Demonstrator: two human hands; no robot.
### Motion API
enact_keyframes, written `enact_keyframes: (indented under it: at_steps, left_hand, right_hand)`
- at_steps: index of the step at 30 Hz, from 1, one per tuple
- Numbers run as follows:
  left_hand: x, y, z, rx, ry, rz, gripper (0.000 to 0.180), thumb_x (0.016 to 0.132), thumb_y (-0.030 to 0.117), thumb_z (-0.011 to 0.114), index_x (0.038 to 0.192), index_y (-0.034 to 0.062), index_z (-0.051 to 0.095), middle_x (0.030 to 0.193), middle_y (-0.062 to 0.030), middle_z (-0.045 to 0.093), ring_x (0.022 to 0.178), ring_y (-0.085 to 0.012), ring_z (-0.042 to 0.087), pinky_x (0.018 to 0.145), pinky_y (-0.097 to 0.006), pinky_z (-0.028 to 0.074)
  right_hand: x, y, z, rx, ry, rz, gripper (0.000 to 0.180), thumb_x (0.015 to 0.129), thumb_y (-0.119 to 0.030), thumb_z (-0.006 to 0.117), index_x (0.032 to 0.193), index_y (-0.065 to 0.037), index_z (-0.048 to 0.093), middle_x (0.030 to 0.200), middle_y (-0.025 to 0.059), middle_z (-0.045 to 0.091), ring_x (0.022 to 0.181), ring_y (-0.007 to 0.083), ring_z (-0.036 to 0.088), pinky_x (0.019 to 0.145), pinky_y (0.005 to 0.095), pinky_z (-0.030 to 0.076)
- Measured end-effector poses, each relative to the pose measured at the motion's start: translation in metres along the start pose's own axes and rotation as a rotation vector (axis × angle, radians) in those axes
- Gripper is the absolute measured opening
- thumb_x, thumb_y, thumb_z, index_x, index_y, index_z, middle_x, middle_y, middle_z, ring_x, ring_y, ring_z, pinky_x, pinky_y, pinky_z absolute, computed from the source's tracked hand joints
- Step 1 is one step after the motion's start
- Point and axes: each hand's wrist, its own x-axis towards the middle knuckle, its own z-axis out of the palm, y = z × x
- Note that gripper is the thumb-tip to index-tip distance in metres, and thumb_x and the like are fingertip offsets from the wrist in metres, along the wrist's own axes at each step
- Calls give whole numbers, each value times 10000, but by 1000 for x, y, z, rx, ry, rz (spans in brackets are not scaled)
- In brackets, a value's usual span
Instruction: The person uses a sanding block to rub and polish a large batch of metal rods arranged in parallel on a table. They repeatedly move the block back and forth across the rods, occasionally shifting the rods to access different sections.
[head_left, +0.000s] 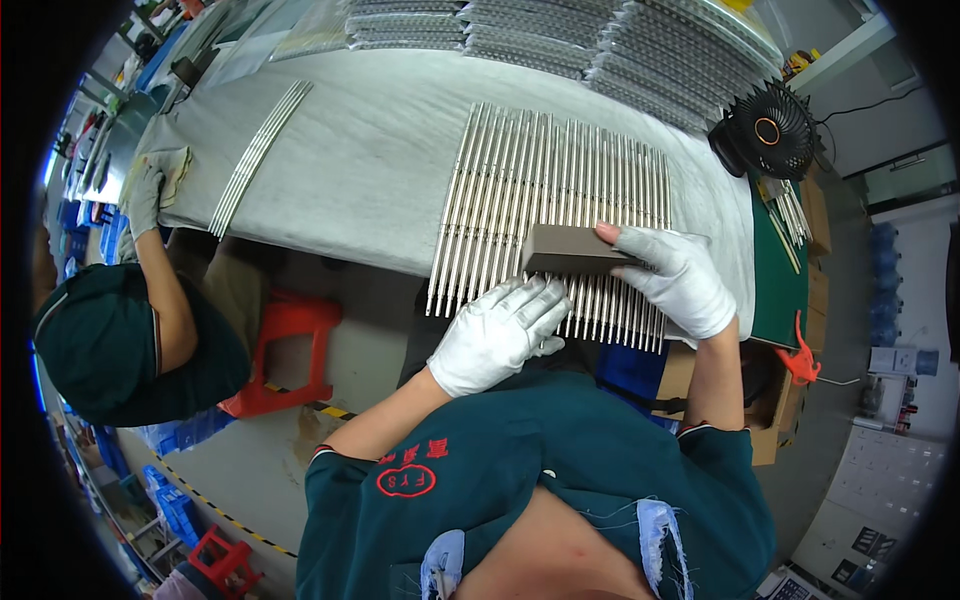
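A row of thin shiny metal rods (500, 190) lies side by side on the table, their near ends sticking out past its front edge. My right hand (682, 280), in a white glove with a bare thumb tip, grips a grey-brown rectangular block (572, 249) over the right half of the row. Whether the block touches the rods, I cannot tell. My left hand (500, 335), also white-gloved, lies over the near ends of the rods with its fingers stretched out, just below the block. It hides part of several rods.
A black fan (768, 132) stands at the table's right end. Wrapped rod bundles (540, 35) are stacked along the back. A few rods (262, 155) lie at the left, near a co-worker's gloved hand (146, 200) with a cloth. A red stool (300, 345) stands beside the co-worker.
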Motion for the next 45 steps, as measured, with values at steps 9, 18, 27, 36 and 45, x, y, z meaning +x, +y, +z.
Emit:
enact_keyframes:
  at_steps: [9,18,27,36,45]
  left_hand:
    - [1,-3,-1,5,-21,10,518,802,311,745,1246,76,617,1220,-88,639,1137,-256,608,975,-405,492]
    - [18,-3,-20,61,-299,-172,871,778,562,703,1449,74,440,1444,-161,486,1340,-350,451,1137,-463,329]
    - [15,-6,-8,61,-228,-162,831,739,477,767,1401,59,489,1399,-136,543,1302,-327,498,1098,-446,385]
    - [27,-2,-19,21,-292,-143,947,722,549,758,1424,5,429,1426,-183,496,1316,-379,466,1118,-487,346]
    - [34,0,-8,12,-359,-132,909,796,553,687,1482,44,375,1487,-195,431,1383,-373,401,1153,-496,306]
  right_hand:
    - [-34,16,-26,194,260,248,518,866,-30,703,1366,-103,585,1344,90,620,1150,198,641,947,303,519]
    - [-44,40,-10,211,606,312,586,918,-78,684,1462,-77,465,1453,78,528,1254,161,536,1023,279,443]
    - [-46,47,-2,246,720,310,612,912,-88,699,1473,-81,454,1459,60,518,1225,151,555,1013,268,446]
    - [-54,52,-6,243,697,362,601,899,-80,706,1456,-94,482,1458,61,517,1186,149,577,979,249,462]
    - [-46,51,-11,591,856,371,647,897,-230,730,1471,-108,458,1391,49,543,1189,164,565,973,310,474]
